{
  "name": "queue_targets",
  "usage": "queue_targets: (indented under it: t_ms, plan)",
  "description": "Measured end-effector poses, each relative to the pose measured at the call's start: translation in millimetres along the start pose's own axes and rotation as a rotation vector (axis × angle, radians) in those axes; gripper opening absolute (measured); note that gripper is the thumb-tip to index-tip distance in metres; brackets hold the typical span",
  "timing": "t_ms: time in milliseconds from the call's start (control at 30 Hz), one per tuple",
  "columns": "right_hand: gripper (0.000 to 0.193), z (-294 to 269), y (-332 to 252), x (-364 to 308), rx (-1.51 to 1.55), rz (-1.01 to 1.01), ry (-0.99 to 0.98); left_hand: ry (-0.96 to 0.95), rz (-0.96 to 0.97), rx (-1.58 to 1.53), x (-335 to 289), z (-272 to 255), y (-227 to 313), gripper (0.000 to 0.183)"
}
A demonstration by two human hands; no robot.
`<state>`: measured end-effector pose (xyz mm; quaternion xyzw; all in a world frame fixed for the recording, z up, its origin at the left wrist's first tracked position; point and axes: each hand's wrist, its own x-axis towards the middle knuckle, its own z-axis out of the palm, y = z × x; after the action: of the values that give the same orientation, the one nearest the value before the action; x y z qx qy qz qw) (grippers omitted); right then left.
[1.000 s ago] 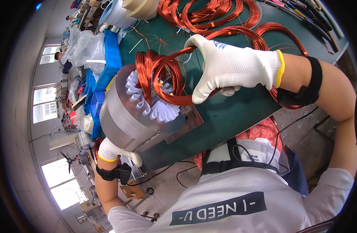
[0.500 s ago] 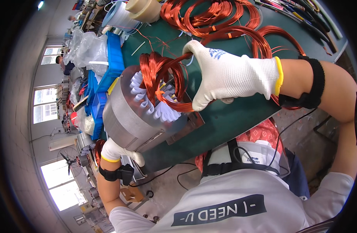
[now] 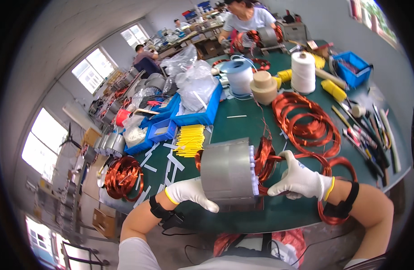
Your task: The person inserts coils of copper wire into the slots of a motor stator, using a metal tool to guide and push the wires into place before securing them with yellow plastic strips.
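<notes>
A grey cylindrical stator core (image 3: 227,173) lies on its side on the green table in front of me, white slot liners (image 3: 254,171) poking from its right end. My left hand (image 3: 191,192), in a white glove with a yellow cuff, grips its lower left side; some fingers are hidden behind it. A copper wire coil (image 3: 264,159) comes out of the right end. My right hand (image 3: 297,177), gloved alike, has thumb and fingers curved around this coil's outer part. Whether wires sit inside the slots cannot be seen.
Loose copper coils (image 3: 306,123) lie beyond my right hand; another copper bundle (image 3: 124,178) is at left. Yellow strips (image 3: 190,139) and blue bins (image 3: 207,114) stand back left. Wire spools (image 3: 240,77), a white thread cone (image 3: 303,74) and hand tools (image 3: 364,139) are farther off. A co-worker (image 3: 249,22) works across the table.
My view has lifted and swung, so more of the table and room shows. The core's liner end now faces right. Both hands keep their places at the core and coil.
</notes>
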<state>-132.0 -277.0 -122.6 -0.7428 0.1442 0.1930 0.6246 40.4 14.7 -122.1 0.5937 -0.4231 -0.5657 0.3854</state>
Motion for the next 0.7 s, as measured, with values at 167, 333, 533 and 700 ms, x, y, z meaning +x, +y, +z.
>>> queue_targets:
  t_ms: [167,333,533,700]
  plan:
    - [0.102,2,6,1,0.03,-0.089,-0.031,0.02,0.031,-0.095,1,9,6,0.092]
    - [0.101,4,0,-5,-0.055,-0.018,0.022,0.045,0.137,-0.126,3,13,7,0.083]
    - [0.096,6,-12,-2,-0.016,-0.03,-0.003,0.036,0.151,-0.067,3,11,1,0.081]
    - [0.097,3,-11,2,-0.051,-0.089,-0.066,0.039,0.125,-0.078,4,11,0,0.082]
